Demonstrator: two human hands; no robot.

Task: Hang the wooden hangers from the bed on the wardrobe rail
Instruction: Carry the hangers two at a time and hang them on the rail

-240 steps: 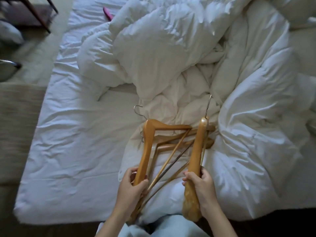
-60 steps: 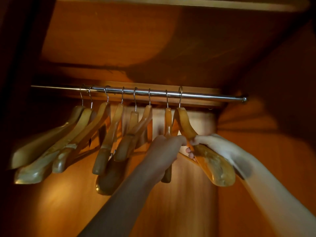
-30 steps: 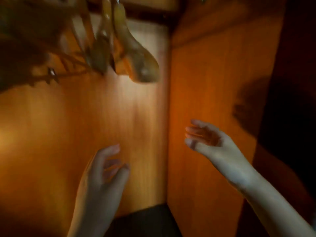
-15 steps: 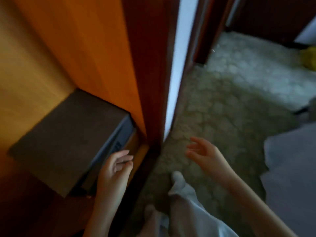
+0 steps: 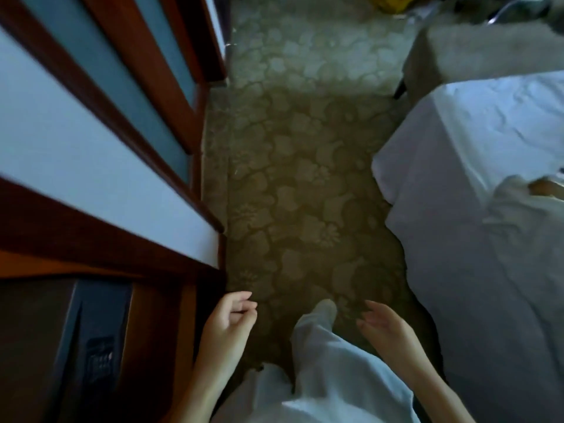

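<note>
The person stands on a patterned carpet [image 5: 299, 166] that runs up the middle of the view from six o'clock toward twelve, with one leg in pale trousers [image 5: 320, 361] stepping forward at about six o'clock. The left hand [image 5: 227, 326] hangs at about seven o'clock, empty, its fingers [image 5: 242, 300] loosely curled inward and not gripping anything; it sits just beside the lower edge of the wardrobe [image 5: 100, 166]. The right hand [image 5: 386, 329] hangs at about five o'clock, also empty, palm turned toward the leg and fingers relaxed and spread a little. The wardrobe fills the nine o'clock side, its dark reddish-brown frames enclosing pale panels, and a dark box with a keypad [image 5: 94, 346] sits low inside it at about eight o'clock. The bed [image 5: 476, 239], covered in a white sheet, takes up the three to four o'clock side, well apart from both hands. At about three o'clock, at the frame's right edge, a small patch of light wood, probably a wooden hanger [image 5: 541, 188], peeks out from a crumpled white duvet [image 5: 515, 206] on the bed; too little shows to tell how many lie there. A beige upholstered seat [image 5: 476, 53] stands beyond the bed's corner at about one o'clock.
</note>
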